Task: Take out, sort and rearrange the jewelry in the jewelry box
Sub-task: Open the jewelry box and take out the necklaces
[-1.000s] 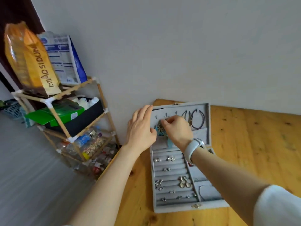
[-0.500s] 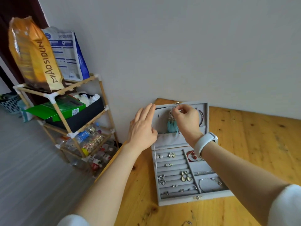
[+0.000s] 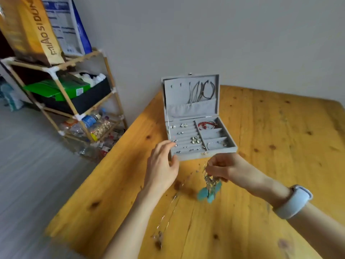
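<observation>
Necklace (image 3: pixel 210 187) dangles light and floppy from our right hand (image 3: pixel 224 168), pinched at its chain; our left hand (image 3: pixel 162 165) spreads empty beside the box (image 3: pixel 188 157).

Grey velvet-lined jewelry box (image 3: pixel 197 116) standing open, lid upright with dark and silver cords (image 3: pixel 202 91) hanging inside it, small silver earrings (image 3: pixel 183 125) in its ring rolls, red beaded bracelet (image 3: pixel 206 124) in its rear right compartment, turquoise-tasselled metal jewelry piece (image 3: pixel 210 189) dangling in front of the box

jewelry box (image 3: pixel 197 116) on table (image 3: pixel 280 146) (against wall), shelf (image 3: pixel 61 86) left
</observation>
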